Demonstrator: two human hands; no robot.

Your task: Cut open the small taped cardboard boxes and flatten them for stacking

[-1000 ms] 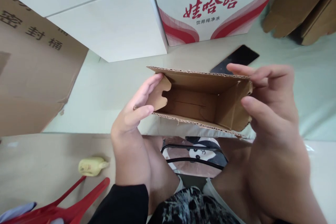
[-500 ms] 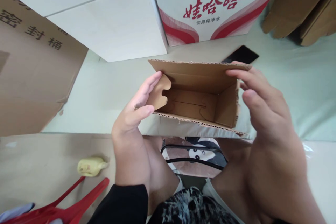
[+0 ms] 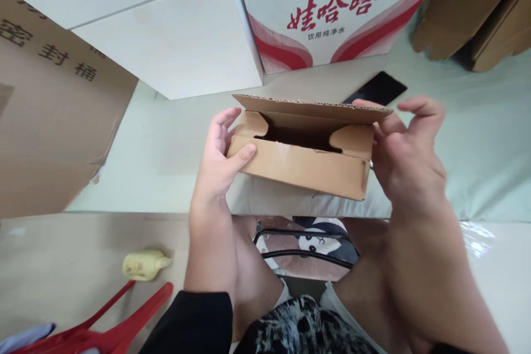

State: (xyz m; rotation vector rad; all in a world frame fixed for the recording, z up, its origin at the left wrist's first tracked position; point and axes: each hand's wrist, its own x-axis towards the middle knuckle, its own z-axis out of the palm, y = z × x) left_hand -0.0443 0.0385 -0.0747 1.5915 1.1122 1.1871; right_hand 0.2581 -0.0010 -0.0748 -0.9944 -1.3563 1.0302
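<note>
A small brown cardboard box (image 3: 301,168) is held between my hands above the edge of the pale green surface. Its two side flaps are folded inward, and the long back flap (image 3: 311,108) stands tilted over the dark opening. My left hand (image 3: 224,146) grips the left end, thumb on the front wall and fingers round the far side. At the right end, my right hand (image 3: 404,144) has fingers behind the back flap's corner and against the box's side; its index finger is curled up and off the box. The box's inside is mostly in shadow.
Behind the box lies a black phone (image 3: 377,88). White cartons (image 3: 174,38), a red-and-white water carton (image 3: 340,16) and folded brown cardboard (image 3: 468,5) stand at the back. A large brown carton (image 3: 53,110) is at left. On the floor are a yellow bottle (image 3: 145,264) and a red plastic frame (image 3: 116,321).
Both side flaps of the box have been folded in over the opening, and the box has tipped so its front wall shows. The back flap has come forward. My right hand has shifted its hold.
</note>
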